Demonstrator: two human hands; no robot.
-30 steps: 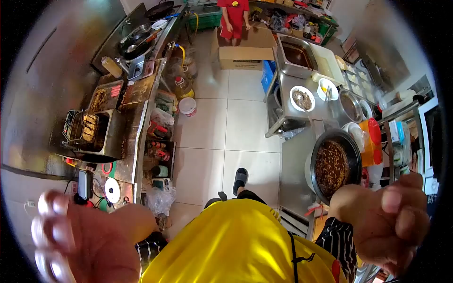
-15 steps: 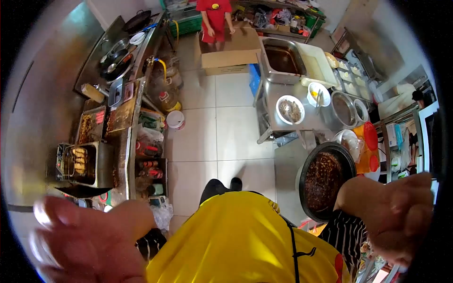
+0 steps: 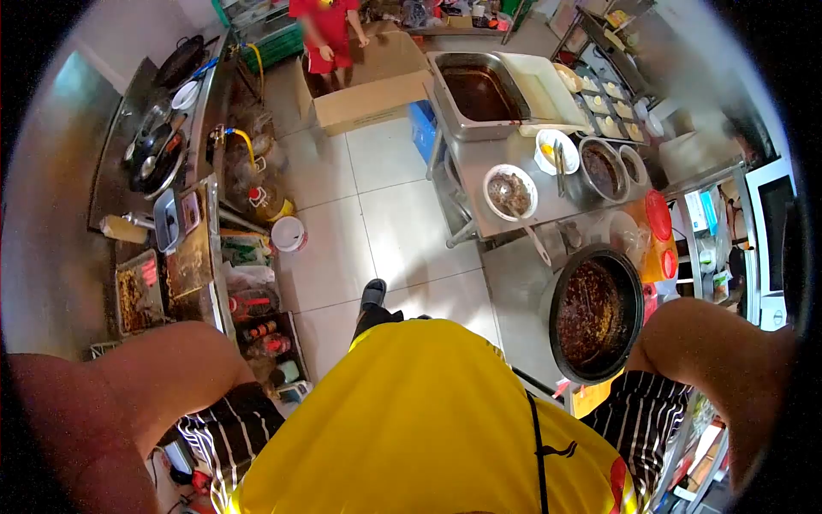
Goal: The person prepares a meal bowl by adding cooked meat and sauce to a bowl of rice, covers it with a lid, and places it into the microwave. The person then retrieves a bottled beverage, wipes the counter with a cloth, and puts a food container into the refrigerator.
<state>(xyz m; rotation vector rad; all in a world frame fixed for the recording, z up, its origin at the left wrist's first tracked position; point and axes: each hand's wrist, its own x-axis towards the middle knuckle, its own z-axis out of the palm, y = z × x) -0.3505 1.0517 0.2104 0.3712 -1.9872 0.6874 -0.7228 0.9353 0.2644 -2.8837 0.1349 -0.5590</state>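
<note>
Both of my bare forearms are raised and bent at the sides of the view. The left forearm [image 3: 171, 364] comes out of a striped sleeve [image 3: 231, 428] and runs off the left edge, low over the counter. On the right, the other forearm [image 3: 702, 351] reaches the right edge beside a black-rimmed tub of dark red sauce [image 3: 591, 317]. Neither hand shows, nor do any fingers, so what they hold cannot be seen. A yellow apron [image 3: 411, 411] covers my front.
A steel table [image 3: 479, 171] bears a sauce tray [image 3: 479, 90] and bowls [image 3: 510, 193]. The left counter [image 3: 193, 265] holds pans and trays. A person in red [image 3: 330, 34] stands behind a cardboard box [image 3: 368, 98]. A white bucket [image 3: 288, 234] is on the floor.
My hands have gone out of view at both sides, and only the forearms show. The view has swung, shifting the table and the person in red leftward. One foot is farther forward.
</note>
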